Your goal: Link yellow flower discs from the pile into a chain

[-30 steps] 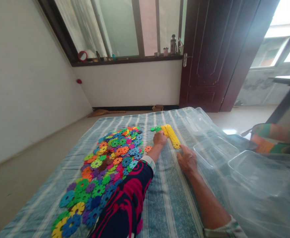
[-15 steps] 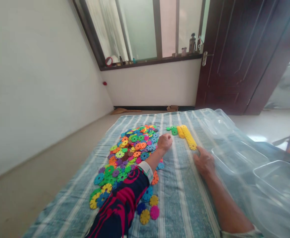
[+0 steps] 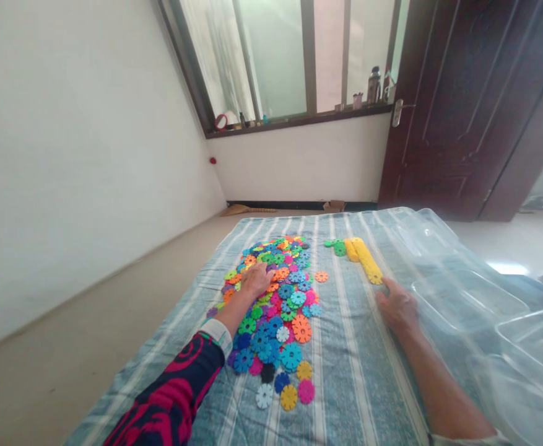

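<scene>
Over the upper left part of a heap of colourful notched plastic discs (image 3: 271, 334) is my left hand (image 3: 256, 280). Its fingers are bent and close together, and whatever lies at the fingertips is hidden. My right hand (image 3: 397, 305) rests on the cloth with its index finger stretched to the near end of a long yellow row of stacked discs (image 3: 368, 263). A shorter yellow stack (image 3: 351, 250) lies against that row, with some green discs (image 3: 340, 248) to its left. One orange disc (image 3: 321, 277) lies alone just right of the heap.
A striped blue-grey cloth (image 3: 350, 396) covers the table. Clear plastic boxes (image 3: 466, 300) stand along the right side. Behind are a window ledge (image 3: 299, 121) with small items and a dark red door (image 3: 457, 124).
My left hand has moved left, from the gap beside the heap to above it. The lone orange disc now shows where that hand was. My right hand stays by the yellow row. The view has shifted slightly.
</scene>
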`<state>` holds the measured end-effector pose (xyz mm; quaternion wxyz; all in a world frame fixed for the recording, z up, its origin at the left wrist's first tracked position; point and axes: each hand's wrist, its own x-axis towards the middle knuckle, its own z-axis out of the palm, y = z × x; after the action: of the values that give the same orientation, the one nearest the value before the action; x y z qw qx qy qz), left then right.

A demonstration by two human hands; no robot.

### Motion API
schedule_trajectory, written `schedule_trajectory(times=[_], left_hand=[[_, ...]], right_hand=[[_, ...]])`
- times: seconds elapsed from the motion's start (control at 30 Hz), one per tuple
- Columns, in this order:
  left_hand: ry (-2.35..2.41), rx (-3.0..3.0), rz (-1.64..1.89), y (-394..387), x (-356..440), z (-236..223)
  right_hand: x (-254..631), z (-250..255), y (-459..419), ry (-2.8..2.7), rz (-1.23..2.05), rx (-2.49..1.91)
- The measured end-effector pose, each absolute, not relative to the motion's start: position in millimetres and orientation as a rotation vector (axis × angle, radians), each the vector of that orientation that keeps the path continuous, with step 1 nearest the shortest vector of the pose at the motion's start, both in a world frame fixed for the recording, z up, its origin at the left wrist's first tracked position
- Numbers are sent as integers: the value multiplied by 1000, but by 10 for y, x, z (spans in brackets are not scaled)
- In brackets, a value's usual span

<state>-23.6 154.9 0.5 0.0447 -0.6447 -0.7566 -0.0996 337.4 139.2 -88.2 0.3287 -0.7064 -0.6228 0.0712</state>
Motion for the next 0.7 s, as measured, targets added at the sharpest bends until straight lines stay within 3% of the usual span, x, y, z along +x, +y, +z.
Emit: schedule_trajectory(times=[0.33,0.7], left_hand=[[-2178,-2237,-269,1070,-112,-133],[-2493,-1765,-254,1303,-458,54]], right_hand=[[3385,-882,1372,-1658,171,-1868],[3397,-896,1393,-1665,178,-1861]])
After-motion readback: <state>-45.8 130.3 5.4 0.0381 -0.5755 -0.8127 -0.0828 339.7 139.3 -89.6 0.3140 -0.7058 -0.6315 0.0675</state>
